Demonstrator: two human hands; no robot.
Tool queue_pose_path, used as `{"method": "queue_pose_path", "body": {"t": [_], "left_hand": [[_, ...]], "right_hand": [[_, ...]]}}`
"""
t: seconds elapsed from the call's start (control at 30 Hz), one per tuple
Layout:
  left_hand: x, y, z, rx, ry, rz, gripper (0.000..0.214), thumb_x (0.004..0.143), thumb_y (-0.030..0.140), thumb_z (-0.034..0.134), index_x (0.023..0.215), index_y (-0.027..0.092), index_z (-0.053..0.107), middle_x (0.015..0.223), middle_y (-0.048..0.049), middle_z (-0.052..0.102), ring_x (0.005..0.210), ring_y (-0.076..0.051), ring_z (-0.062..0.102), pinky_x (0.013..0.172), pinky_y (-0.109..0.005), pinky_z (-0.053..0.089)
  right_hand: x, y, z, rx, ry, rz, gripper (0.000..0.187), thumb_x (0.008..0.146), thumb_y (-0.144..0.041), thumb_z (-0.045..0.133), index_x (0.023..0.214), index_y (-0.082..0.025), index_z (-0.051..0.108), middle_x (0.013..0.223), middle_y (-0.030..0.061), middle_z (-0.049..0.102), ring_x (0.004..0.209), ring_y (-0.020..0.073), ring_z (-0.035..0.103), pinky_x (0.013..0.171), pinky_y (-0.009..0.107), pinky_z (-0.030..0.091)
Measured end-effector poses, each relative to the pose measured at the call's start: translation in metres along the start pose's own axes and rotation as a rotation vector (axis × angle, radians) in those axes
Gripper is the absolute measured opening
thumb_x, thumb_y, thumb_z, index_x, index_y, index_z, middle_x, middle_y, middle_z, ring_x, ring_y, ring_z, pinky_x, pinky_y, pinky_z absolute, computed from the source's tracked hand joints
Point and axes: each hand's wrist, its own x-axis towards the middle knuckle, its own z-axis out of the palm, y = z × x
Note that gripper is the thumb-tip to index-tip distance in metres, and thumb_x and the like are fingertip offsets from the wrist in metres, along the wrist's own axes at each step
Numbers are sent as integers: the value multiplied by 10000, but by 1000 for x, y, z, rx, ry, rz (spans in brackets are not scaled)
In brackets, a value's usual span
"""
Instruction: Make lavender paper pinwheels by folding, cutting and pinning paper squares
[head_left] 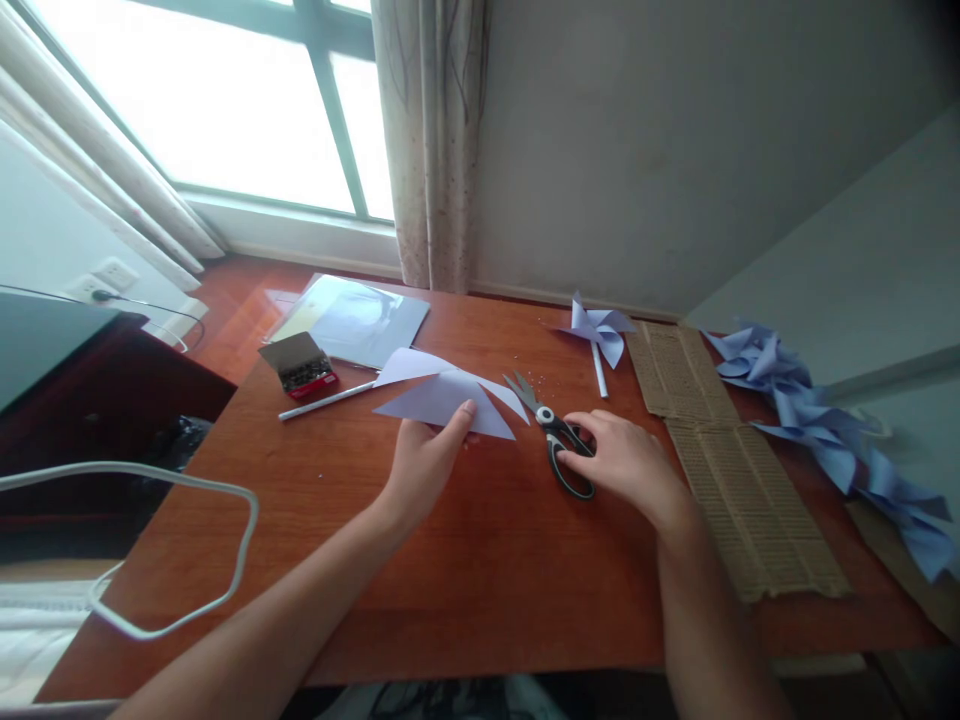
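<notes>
My left hand (435,450) grips a pale sheet of paper (442,402) with slits cut in from its corners, thumb on top. The sheet is held above the wooden table, partly over a white paper stick (326,401). In my right hand (619,455) is a pair of scissors (553,425) with black and grey handles. Their blades are parted and point away to the left, close to the paper's right edge. Beyond them lies a finished paper pinwheel (598,325) on a white stick.
An open red box of small dark pins (306,372) stands at the left, near a clear folder with paper (360,318). On the right lie corrugated cardboard (739,500) and several paper pinwheels (817,420). A white cable (251,530) loops over the table's left edge.
</notes>
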Motion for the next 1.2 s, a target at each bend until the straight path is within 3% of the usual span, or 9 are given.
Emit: {"method": "queue_pose_path", "body": {"t": [0.13, 0.23, 0.4, 0.47, 0.57, 0.7, 0.83, 0.97, 1.2], "left_hand": [[-3, 2, 1, -27, -32, -21, 295, 799, 385, 752, 674, 147, 629, 609, -6, 631, 582, -131, 558, 572, -241, 446], [-7, 6, 2, -44, -94, -56, 287, 795, 378, 756, 676, 149, 631, 598, -6, 630, 580, -130, 565, 573, -240, 458], [-13, 9, 4, -77, -194, -87, 261, 738, 390, 799, 780, 161, 682, 669, -16, 666, 610, -153, 586, 571, -260, 487], [-15, 9, 4, -71, -250, -92, 280, 716, 394, 815, 836, 168, 702, 726, -35, 702, 683, -191, 636, 621, -288, 525], [-17, 5, 6, -45, -326, -82, 291, 711, 392, 818, 876, 174, 718, 816, -65, 746, 809, -244, 687, 732, -333, 567], [-17, 0, 9, -12, -371, -92, 313, 755, 402, 777, 955, 166, 724, 918, -95, 771, 915, -277, 709, 813, -359, 578], [-15, -2, 12, -8, -369, -65, 333, 766, 401, 769, 1003, 174, 710, 1003, -98, 769, 964, -271, 707, 849, -353, 569], [-11, 1, 9, -24, -310, -67, 316, 745, 411, 793, 925, 168, 702, 930, -89, 761, 948, -273, 701, 817, -341, 560], [4, 7, -4, -178, -282, -45, 350, 850, 430, 710, 1103, 190, 679, 1065, -78, 752, 957, -235, 695, 795, -281, 521]], "right_hand": [[4, 9, -3, 177, 144, -36, 223, 861, -401, 676, 993, -245, 766, 982, 46, 724, 823, 200, 660, 707, 301, 436], [7, 1, 2, 549, 184, -52, 355, 902, -511, 624, 977, -190, 757, 915, 71, 736, 787, 204, 657, 720, 311, 474], [9, -22, 23, 1270, -336, -78, 749, 911, -792, 351, 901, -157, 749, 780, 79, 735, 697, 194, 672, 631, 291, 480], [12, -27, 30, 1481, -373, -45, 719, 896, -794, 394, 959, -167, 740, 818, 77, 756, 773, 213, 707, 663, 299, 511], [18, -30, 31, 1670, -271, 14, 549, 860, -690, 591, 1023, -181, 719, 881, 69, 778, 875, 241, 728, 714, 318, 553], [26, -33, 24, 1753, -67, 86, 356, 784, -463, 780, 1006, -197, 701, 919, 47, 784, 880, 243, 734, 774, 338, 575], [32, -38, 14, 1703, 78, 70, 324, 734, -359, 828, 995, -206, 714, 955, 25, 782, 879, 224, 726, 828, 345, 565], [40, -37, 8, 1610, 141, 63, 302, 698, -370, 844, 930, -215, 729, 936, 9, 776, 866, 215, 713, 822, 347, 552], [42, -28, 14, 1619, 150, 111, 294, 686, -345, 851, 922, -214, 734, 916, 11, 780, 825, 207, 708, 790, 342, 556]]}}
